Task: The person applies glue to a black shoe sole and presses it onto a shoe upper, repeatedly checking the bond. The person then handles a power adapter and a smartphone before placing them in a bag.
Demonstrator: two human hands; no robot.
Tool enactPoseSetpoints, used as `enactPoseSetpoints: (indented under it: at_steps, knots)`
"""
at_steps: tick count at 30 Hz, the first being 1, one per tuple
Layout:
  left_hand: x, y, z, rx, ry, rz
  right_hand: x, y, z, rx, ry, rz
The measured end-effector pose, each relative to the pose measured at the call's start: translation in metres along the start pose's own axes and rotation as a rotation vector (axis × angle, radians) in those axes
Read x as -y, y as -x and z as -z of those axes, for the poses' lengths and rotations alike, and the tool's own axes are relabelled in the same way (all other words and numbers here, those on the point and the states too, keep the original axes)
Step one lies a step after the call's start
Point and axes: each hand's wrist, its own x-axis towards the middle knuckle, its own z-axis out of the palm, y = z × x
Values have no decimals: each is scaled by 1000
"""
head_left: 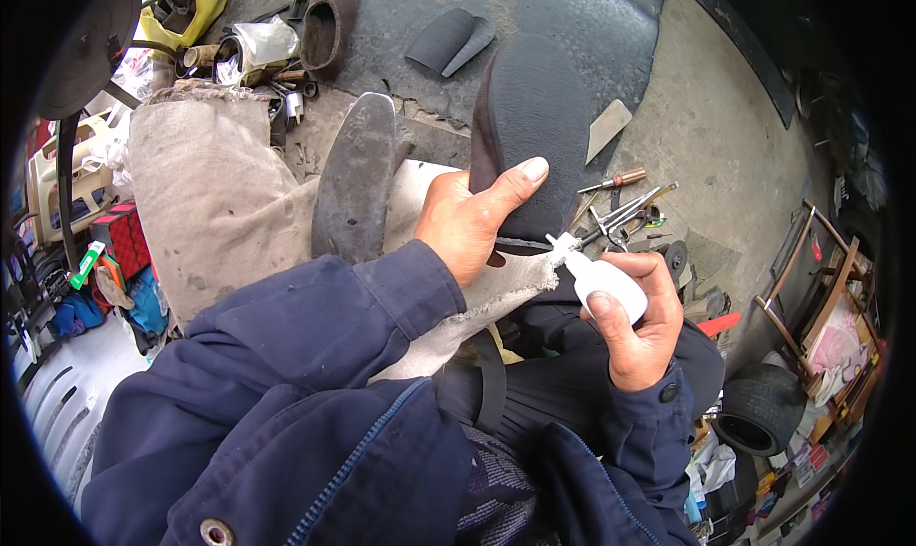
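Note:
My left hand (pixel 468 217) grips a dark shoe (pixel 534 116) turned sole up, with the thumb lying across the sole near its heel end. My right hand (pixel 634 322) squeezes a small white glue bottle (pixel 596 274), and the bottle's nozzle touches the edge of the shoe where the sole meets the upper. The shoe rests over my lap on a grey cloth (pixel 210 193). A second dark sole (pixel 355 178) lies on that cloth just left of my left hand.
Scissors (pixel 625 217) and a wooden-handled tool (pixel 615 178) lie on the ground beyond the shoe. Another brown shoe (pixel 329 21), rubber scraps (pixel 448 40) and small tools sit further off. A small tyre (pixel 759 408) and wooden frame (pixel 821 288) stand at the right.

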Motion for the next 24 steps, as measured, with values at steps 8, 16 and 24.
enactPoseSetpoints:
  at_steps: [8,16,24]
  knots:
    - [1,-5,4,29,-44,35,11,-5,3,-120,-182,156]
    - [4,-9,-1,-12,58,145,24,-2,29,-240,-210,325]
    - [5,-7,3,70,36,106,33,1,55,-357,-132,470]
